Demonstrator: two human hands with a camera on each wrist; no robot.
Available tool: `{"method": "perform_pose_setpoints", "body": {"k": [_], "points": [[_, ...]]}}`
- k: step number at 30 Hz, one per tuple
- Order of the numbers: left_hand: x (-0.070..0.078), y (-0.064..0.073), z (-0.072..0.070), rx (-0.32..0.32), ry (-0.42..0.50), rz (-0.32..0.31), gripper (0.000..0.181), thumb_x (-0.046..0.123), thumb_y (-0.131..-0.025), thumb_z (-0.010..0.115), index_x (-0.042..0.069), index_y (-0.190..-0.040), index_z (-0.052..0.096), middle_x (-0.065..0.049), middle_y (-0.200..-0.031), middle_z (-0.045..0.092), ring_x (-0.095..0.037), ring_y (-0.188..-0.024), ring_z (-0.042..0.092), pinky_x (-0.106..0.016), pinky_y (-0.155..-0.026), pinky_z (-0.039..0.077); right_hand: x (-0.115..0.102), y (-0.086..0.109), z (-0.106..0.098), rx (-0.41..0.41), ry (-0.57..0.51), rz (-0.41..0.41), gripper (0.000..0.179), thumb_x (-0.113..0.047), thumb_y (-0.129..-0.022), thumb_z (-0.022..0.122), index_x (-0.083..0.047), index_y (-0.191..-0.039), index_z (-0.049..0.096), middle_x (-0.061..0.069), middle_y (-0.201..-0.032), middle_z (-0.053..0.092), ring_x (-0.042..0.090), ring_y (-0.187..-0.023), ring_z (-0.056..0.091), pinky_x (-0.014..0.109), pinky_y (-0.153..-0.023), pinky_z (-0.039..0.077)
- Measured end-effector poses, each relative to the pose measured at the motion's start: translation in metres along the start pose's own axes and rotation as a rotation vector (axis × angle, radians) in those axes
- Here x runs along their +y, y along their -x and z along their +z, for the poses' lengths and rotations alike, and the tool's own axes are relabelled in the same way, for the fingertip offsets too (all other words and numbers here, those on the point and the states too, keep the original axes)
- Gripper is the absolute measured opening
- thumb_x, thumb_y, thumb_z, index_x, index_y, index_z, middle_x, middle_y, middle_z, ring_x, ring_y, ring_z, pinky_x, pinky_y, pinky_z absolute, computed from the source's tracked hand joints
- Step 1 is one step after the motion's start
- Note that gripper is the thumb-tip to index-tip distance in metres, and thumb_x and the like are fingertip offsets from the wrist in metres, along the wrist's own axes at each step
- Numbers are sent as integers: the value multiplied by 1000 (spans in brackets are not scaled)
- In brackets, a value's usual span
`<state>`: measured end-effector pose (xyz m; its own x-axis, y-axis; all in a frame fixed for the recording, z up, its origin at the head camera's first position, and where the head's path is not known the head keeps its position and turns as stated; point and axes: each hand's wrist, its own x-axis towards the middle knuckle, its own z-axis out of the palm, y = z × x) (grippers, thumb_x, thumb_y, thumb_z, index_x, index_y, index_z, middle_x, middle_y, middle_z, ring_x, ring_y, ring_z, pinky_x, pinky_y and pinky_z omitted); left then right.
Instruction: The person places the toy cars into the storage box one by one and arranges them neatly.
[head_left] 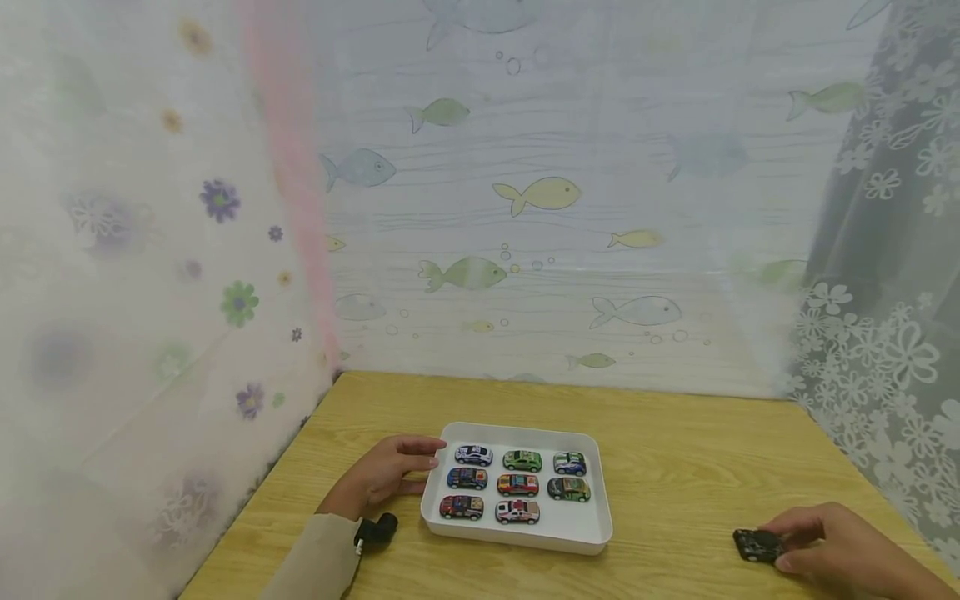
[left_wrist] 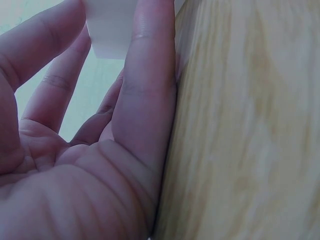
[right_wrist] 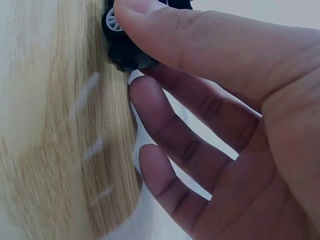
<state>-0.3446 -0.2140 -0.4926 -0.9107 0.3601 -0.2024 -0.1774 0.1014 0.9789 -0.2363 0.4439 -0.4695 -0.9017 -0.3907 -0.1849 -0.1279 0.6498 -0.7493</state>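
A white tray (head_left: pixel 517 540) stands on the table, holding several small toy cars in rows, among them a green car (head_left: pixel 522 460) and a red-and-yellow car (head_left: pixel 517 484). At its left side rests my left hand (head_left: pixel 386 471), fingers at the rim and thumb low against the outer wall. The left wrist view shows that thumb (left_wrist: pixel 147 90) lying along the tabletop, with part of the tray beyond. Well to the right of the tray, my right hand (head_left: pixel 840 546) pinches a black toy car (head_left: pixel 756 546) at the table surface. One white-spoked wheel shows in the right wrist view.
The wood-grain table (head_left: pixel 660 450) extends around the tray. Behind it hangs a fish-patterned curtain (head_left: pixel 525 317); flower-patterned curtains close off the left (head_left: pixel 165 333) and right (head_left: pixel 877 333) sides. A small black device (head_left: pixel 377 530) sits at the left wrist.
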Motion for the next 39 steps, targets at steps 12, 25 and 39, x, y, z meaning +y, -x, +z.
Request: {"method": "perform_pose_setpoints", "body": {"k": [12,25,39], "points": [[1,0,0,2,2,2,49,19,-97,75,7,-142,62,-16,-149,56,-22,-118,67,-42,-91,62,-8,-7,6,15,50,-70,39,-20,-89,82,4,-119,73,10,-106,77,-1,-86,68,23,-70,58],[-1,-3,-1,5,0,4,48,19,-97,75,8,-142,63,-16,-149,56,-23,-119,67,-43,-92,62,-26,-20,19,57,119,-126,33,-24,-87,84,-4,-113,77,-5,-101,76,-1,-83,66,23,-67,57],[0,-2,-1,0,-2,4,50,21,-96,75,8,-142,62,-15,-150,55,-23,-120,66,-43,-92,62,-48,-47,44,49,76,-194,25,-27,-84,87,-14,-104,79,-7,-94,76,4,-79,67,25,-65,56]]}}
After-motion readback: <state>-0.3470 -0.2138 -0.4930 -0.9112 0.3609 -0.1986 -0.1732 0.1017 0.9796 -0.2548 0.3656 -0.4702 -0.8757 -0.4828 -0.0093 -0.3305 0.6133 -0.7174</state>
